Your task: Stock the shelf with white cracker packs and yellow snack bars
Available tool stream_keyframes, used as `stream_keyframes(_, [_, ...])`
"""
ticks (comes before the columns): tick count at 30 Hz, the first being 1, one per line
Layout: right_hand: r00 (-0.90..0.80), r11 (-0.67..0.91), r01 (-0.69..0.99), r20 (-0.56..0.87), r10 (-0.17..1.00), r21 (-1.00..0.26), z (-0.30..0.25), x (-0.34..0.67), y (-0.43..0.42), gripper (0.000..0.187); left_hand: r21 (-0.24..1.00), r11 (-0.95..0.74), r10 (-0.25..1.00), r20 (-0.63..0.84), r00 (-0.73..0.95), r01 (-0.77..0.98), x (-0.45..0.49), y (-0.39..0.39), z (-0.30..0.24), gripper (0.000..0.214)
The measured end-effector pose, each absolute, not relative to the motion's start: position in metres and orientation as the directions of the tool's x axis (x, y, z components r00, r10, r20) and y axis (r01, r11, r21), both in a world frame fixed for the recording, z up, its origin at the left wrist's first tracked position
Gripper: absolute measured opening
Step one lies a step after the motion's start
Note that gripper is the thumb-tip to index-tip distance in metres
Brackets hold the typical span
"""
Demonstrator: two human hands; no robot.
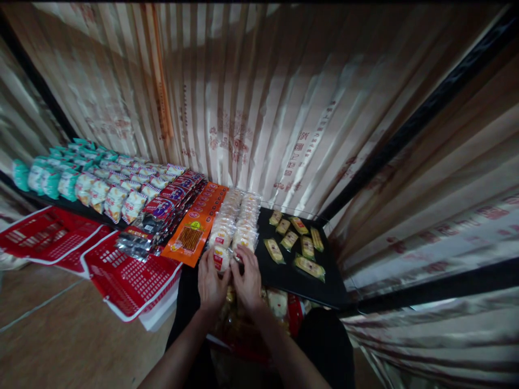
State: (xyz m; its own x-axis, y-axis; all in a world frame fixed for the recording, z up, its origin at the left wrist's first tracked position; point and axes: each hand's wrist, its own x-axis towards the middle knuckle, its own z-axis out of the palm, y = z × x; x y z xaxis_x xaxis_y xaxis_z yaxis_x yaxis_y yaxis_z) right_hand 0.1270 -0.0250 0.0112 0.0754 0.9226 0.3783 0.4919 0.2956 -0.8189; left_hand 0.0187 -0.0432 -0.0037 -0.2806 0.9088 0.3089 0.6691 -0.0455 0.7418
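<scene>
My left hand (213, 286) curls round the front clear-wrapped, pale round cracker packet (220, 258) with a red label, fingers along its left side and thumb by its near edge. Close beside it, my right hand (248, 278) is closed over the near end of the neighbouring row of cracker packets (246, 221); its fingers partly hide the packet there. Both rows run back toward the curtain on a black shelf (292, 275). Left of them lies an orange snack bag (198, 224), with dark red and black bags (166, 208) further left.
Several yellow wrapped bars (289, 241) lie scattered at right on the shelf. White (111, 201) and teal (51, 182) packets line its left part. Red baskets (132, 275) stand below; another basket with packets (278, 302) is between my knees. A pleated curtain (243, 108) and black posts (405, 124) border the shelf.
</scene>
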Motion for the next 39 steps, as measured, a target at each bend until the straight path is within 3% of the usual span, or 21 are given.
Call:
stream_keyframes(2, [-0.004,0.353,0.671,0.474,0.88,-0.651,0.013,0.139,-0.017,0.035,0.72,-0.041,0.906,0.319,-0.279,0.693,0.018,-0.037,-0.002,0.062])
stream_keyframes(5, [-0.089,0.337,0.827,0.488,0.868,-0.45,0.009,0.153,0.0,0.041,0.692,-0.025,0.898,0.332,-0.287,0.722,0.019,-0.028,0.003,0.065])
stream_keyframes(9, [-0.178,0.335,0.907,0.488,0.855,-0.255,-0.004,0.159,0.018,0.045,0.654,0.003,0.884,0.352,-0.308,0.756,0.022,-0.018,0.004,0.067])
stream_keyframes(12, [-0.225,0.348,0.92,0.485,0.845,-0.179,-0.012,0.16,0.023,0.046,0.612,0.007,0.879,0.373,-0.297,0.79,0.022,-0.012,0.0,0.068])
stream_keyframes(22, [-0.228,0.337,0.929,0.476,0.849,-0.155,-0.017,0.161,0.025,0.047,0.521,-0.01,0.857,0.444,-0.261,0.854,0.026,0.001,-0.012,0.07])
stream_keyframes(39, [-0.22,0.332,0.928,0.472,0.854,-0.168,-0.017,0.161,0.025,0.045,0.545,-0.063,0.849,0.47,-0.242,0.836,0.025,0.01,-0.02,0.062])
